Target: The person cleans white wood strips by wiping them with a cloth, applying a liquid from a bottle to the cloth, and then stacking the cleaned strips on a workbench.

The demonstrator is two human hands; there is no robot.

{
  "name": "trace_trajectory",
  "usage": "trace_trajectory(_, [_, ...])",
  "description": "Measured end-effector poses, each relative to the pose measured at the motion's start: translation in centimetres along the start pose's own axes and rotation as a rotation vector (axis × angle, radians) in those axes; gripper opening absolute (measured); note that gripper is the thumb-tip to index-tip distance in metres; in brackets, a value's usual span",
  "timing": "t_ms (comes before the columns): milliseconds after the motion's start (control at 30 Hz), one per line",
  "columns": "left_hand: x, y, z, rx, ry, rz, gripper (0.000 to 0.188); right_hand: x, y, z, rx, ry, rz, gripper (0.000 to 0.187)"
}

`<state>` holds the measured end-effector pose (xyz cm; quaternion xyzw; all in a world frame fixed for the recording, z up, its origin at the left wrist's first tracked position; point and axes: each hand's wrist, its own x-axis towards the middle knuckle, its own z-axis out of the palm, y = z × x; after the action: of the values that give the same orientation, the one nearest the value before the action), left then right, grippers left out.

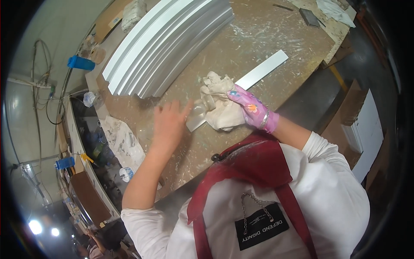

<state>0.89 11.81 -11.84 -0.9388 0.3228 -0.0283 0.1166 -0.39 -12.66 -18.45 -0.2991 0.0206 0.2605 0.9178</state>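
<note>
My right hand (255,108), in a pink flowered glove, is closed on a bunched cream cloth (221,105). The cloth lies over the middle of a flat white strip (264,70), which runs slantwise on the worktable (297,82). The strip's near end shows between the cloth and my left hand (170,121). Bare and slightly blurred, that left hand has its fingers apart, with the tips close to the strip's near end. Whether they touch it I cannot tell. A glossy, see-through patch by the fingertips is too blurred to name.
Several long white strips (172,41) stand in a row at the far left of the table. A dark block (309,17) and a white rag (335,12) lie at the far right. At left are a blue bottle (81,63) and crumpled white sheet (124,140); cardboard (340,123) leans at right.
</note>
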Motion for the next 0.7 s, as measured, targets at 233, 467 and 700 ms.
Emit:
trace_trajectory(233, [-0.2, 0.0, -1.6, 0.058, -0.050, 0.019, 0.058, 0.3, -0.1, -1.1, -0.014, -0.020, -0.014, 0.046])
trace_trajectory(467, [-2.6, -0.9, 0.0, 0.022, -0.045, 0.006, 0.062, 1.1, 1.3, 1.6, 0.135, -0.146, 0.142, 0.046])
trace_trajectory(700, [-6.4, -6.9, 1.0, -0.303, 0.214, -0.271, 0.064, 5.5, 1.8, 8.1, 0.207, -0.351, 0.154, 0.045])
